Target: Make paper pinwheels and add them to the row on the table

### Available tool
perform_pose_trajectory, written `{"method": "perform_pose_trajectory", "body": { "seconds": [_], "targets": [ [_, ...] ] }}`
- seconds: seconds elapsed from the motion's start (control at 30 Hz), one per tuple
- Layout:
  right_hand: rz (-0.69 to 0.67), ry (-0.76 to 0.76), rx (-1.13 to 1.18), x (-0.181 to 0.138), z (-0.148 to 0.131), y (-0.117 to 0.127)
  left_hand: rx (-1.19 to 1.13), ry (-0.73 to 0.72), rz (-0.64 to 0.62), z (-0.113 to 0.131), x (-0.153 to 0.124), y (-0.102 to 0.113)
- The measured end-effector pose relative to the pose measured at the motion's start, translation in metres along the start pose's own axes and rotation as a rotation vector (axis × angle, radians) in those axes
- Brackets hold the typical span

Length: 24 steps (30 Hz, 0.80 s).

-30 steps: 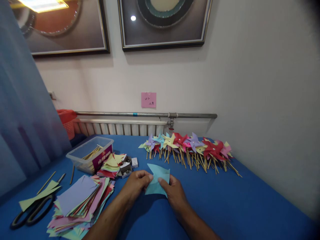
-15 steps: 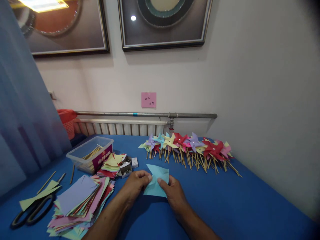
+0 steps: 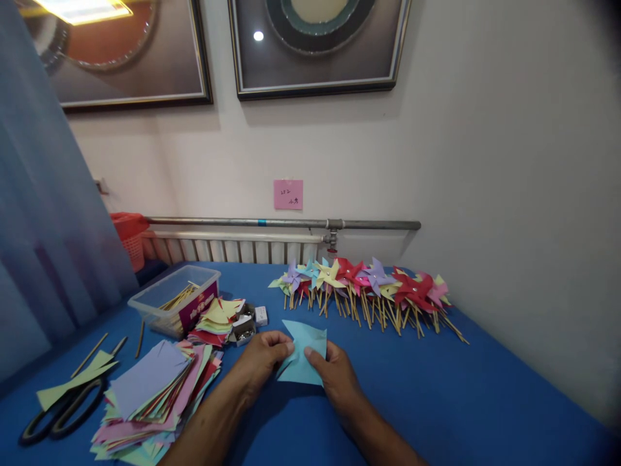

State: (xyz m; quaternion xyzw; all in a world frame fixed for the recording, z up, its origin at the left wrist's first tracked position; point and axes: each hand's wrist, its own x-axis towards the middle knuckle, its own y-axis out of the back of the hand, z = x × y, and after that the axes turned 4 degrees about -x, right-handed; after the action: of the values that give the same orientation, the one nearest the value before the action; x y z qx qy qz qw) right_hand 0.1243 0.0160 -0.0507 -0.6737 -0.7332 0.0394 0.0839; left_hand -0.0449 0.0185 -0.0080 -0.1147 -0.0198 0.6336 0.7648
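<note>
A light blue sheet of paper (image 3: 305, 367) is held above the blue tabletop, between both hands. My left hand (image 3: 270, 355) pinches its left side, where the paper bends inward. My right hand (image 3: 334, 372) grips the right edge, thumb on top and fingers behind. Left of my hands lies a thick stack of coloured paper (image 3: 154, 375), with a purple sheet uppermost. Beyond the left hand are small boxes of metal pins (image 3: 244, 331) and a pile of paper scraps (image 3: 220, 317).
Finished paper pinwheels on sticks (image 3: 373, 281) lie in a row at the back right. A clear plastic box (image 3: 145, 304) holds thin sticks. Black-handled scissors (image 3: 77, 411) lie at the far left under pale green paper (image 3: 75, 382). A metal pipe (image 3: 233, 222) runs along the wall.
Both hands stay almost in place. The left side of the blue paper looks slightly more bent inward between the left fingers.
</note>
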Motion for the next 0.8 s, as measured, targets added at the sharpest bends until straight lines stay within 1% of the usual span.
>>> {"method": "perform_pose_trajectory", "body": {
  "seconds": [0.2, 0.3, 0.53, 0.67, 0.73, 0.8],
  "targets": [
    [-0.015, -0.002, -0.003, -0.001, -0.001, 0.0, -0.033, 0.025, 0.008, 0.004, -0.003, -0.002],
    [-0.019, -0.007, -0.003, -0.001, -0.001, 0.0, -0.07, 0.029, -0.012, 0.005, -0.004, -0.004],
    [-0.045, -0.001, 0.007, -0.002, -0.005, -0.002, -0.115, 0.055, 0.005, 0.013, -0.009, -0.008],
    [-0.037, -0.019, 0.024, -0.004, -0.006, -0.003, -0.118, 0.054, 0.02, 0.016, -0.013, -0.01],
    [-0.01, -0.02, 0.02, -0.003, -0.005, -0.003, -0.122, 0.051, 0.012, 0.015, -0.012, -0.01],
    [0.026, -0.018, 0.012, -0.002, -0.004, -0.002, -0.106, 0.017, 0.014, 0.012, -0.009, -0.01]
  ]
}}
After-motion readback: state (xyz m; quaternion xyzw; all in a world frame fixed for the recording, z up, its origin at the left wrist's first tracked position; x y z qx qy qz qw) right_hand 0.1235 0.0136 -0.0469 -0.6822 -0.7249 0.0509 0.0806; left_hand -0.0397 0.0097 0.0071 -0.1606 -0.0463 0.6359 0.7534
